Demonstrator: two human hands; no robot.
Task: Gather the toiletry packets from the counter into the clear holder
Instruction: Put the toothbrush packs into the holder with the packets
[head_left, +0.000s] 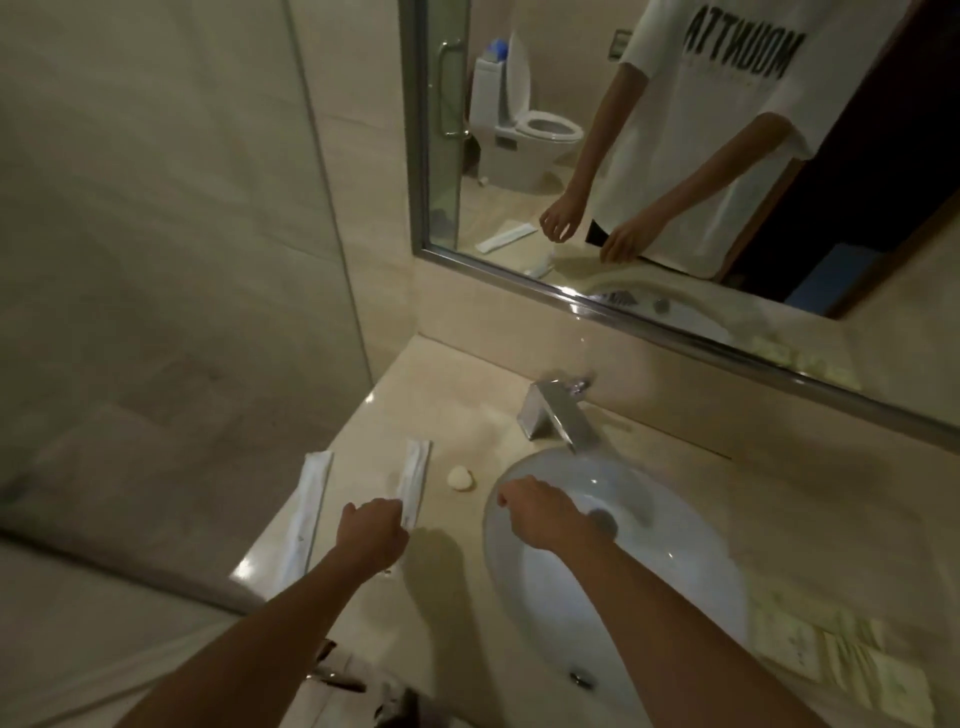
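- Two bare forearms reach in from the bottom edge over a beige counter (457, 410).
- Left hand (371, 530) is over the counter left of the sink (524, 582), knuckles up and fingers curled under; it meets the near end of a long white packet (414, 480), and the curled fingers seem to pinch that end, though the fingertips are hidden.
- That packet runs away from the hand toward the wall, lying flat.
- A second long white packet (306, 512) lies flat just left of the left hand, apart from it, near the counter's left edge.
- Right hand (535, 512) hovers over the sink's left rim, fingers bent loosely downward, gripping nothing visible.
- A small pale round soap (461, 478) sits on the counter between the two hands, beyond them and touching neither.
- A chrome tap (556, 415) stands at the back of the sink.
- Flat pale sachets (841, 652) lie on the counter well right of the sink, far from both hands.
- A mirror (519, 270) above the counter reflects both hands, the toilet and a white shirt.
- I cannot find a clear holder with any certainty; the picture is blurred.
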